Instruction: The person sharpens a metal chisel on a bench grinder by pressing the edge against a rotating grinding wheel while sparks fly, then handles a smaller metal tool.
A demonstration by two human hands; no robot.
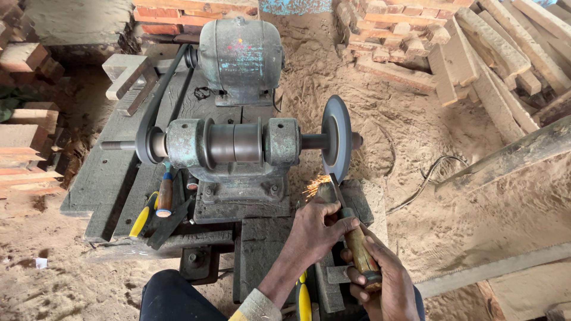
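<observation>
Down at the bottom edge of the frame, the person's arms and legs were cut off, so only the hands and a bit of sleeve showed. The right hand [380,282] was wrapped tight around the brown wooden handle of a chisel [355,238], low and right of the middle. The left hand [318,229] was closed over the top of that handle, with its fingers pressing down near the metal part. The chisel had a thin grey blade that pointed up, and its tip touched the lower edge of the round grey grinding wheel [336,139] in the middle of the frame. The tip itself was hard to see. Orange sparks [315,185] sprayed to the left just below the wheel. The wheel sat on a rusty green spindle [235,145], with a big motor [241,56] above it. At lower left lay a small tool with a yellow handle [143,219], maybe a screwdriver, half hidden in shadow. Wood blocks [476,53] were piled at upper right.
</observation>
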